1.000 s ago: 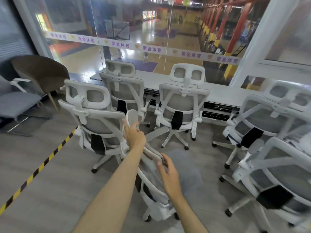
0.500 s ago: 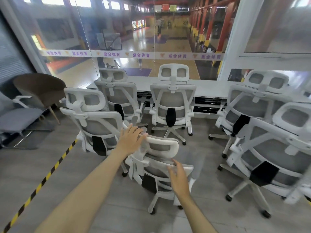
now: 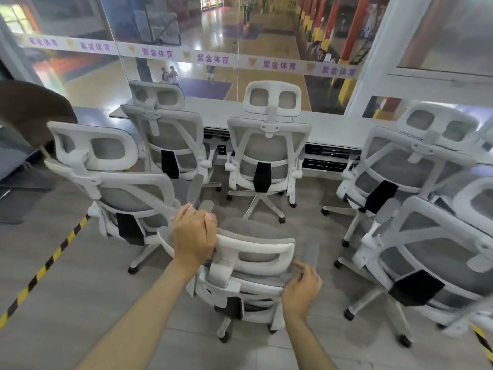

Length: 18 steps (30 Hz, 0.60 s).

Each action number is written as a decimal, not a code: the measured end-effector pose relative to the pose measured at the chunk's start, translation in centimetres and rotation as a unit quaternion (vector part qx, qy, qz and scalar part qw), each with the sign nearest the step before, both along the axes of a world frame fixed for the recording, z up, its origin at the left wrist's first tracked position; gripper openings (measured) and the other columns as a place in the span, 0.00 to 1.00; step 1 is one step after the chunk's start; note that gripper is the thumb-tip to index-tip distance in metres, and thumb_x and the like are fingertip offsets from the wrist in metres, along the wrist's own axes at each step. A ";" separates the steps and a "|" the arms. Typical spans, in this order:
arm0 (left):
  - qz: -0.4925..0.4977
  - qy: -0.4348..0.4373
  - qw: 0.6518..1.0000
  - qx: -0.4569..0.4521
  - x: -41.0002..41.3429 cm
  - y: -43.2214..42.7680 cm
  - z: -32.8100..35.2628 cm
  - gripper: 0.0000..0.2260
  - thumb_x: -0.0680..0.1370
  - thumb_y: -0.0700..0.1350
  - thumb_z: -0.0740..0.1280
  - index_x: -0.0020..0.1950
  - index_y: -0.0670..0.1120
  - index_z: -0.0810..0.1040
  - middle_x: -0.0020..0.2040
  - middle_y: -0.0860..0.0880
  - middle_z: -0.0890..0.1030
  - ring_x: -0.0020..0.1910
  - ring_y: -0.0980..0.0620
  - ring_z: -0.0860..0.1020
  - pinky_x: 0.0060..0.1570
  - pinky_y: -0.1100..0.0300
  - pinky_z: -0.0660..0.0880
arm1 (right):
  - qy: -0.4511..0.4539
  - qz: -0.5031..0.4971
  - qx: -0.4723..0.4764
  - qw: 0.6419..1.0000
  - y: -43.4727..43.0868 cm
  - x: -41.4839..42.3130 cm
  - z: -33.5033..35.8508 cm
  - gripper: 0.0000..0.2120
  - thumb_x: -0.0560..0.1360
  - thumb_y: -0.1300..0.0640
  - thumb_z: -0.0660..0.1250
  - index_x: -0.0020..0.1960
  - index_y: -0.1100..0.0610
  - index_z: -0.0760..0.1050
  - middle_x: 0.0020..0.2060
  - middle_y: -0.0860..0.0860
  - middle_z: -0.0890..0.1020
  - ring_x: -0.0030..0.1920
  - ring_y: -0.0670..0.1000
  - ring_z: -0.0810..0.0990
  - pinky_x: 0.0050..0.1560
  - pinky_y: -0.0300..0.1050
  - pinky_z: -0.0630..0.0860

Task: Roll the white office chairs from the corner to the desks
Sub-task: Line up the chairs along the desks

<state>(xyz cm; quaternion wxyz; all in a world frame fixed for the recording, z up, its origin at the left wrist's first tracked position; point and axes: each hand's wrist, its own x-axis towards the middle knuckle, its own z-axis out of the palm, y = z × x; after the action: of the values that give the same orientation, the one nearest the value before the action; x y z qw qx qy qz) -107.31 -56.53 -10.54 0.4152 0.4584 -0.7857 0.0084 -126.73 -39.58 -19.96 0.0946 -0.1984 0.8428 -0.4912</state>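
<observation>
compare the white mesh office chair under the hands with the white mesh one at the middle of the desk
The left hand grips the headrest of the white mesh office chair nearest the camera, the right hand at its backrest; the white mesh chair at the long desk is untouched. The held chair stands on open floor; the other sits against the desk. Both have white frames and grey mesh.

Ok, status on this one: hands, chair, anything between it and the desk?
Hands: left hand grips near chair by headrest; right hand at backrest edge, grip unclear. Chair short of desk. Ahead, parked chair; side chair close on left.
</observation>
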 end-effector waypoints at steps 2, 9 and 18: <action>0.001 0.005 1.000 -0.012 -1.1 -1.3 -0.1 0.22 0.81 0.44 0.53 0.34 0.44 0.81 0.31 0.49 0.80 0.34 0.47 0.74 0.64 0.46 0.71 | -0.006 -0.024 -0.024 0.999 -1.3 -0.8 0.5 0.21 0.73 0.77 0.58 0.51 0.56 0.81 0.47 0.49 0.76 0.55 0.46 0.66 0.56 0.41 0.66; 0.005 -0.016 1.000 0.007 -5.5 -6.9 0.2 0.22 0.82 0.46 0.52 0.35 0.46 0.80 0.32 0.52 0.79 0.35 0.50 0.72 0.67 0.48 0.68 | -0.081 -0.040 -0.020 0.996 -8.0 -7.1 -0.9 0.18 0.81 0.58 0.55 0.48 0.39 0.78 0.48 0.51 0.80 0.52 0.60 0.79 0.51 0.57 0.79; 0.016 -0.058 0.998 0.010 -11.1 -13.3 1.4 0.22 0.82 0.44 0.53 0.33 0.45 0.78 0.31 0.52 0.77 0.34 0.50 0.70 0.65 0.46 0.68 | -0.094 -0.053 0.001 0.994 -16.2 -13.8 0.0 0.18 0.80 0.64 0.56 0.44 0.47 0.80 0.52 0.54 0.79 0.52 0.54 0.77 0.54 0.49 0.75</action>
<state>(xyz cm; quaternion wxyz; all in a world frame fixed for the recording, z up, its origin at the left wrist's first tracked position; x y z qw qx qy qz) -118.45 -69.82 -9.17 0.3646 0.4735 -0.8011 0.0339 -140.54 -55.82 -19.95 0.1469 -0.1062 0.8402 -0.5111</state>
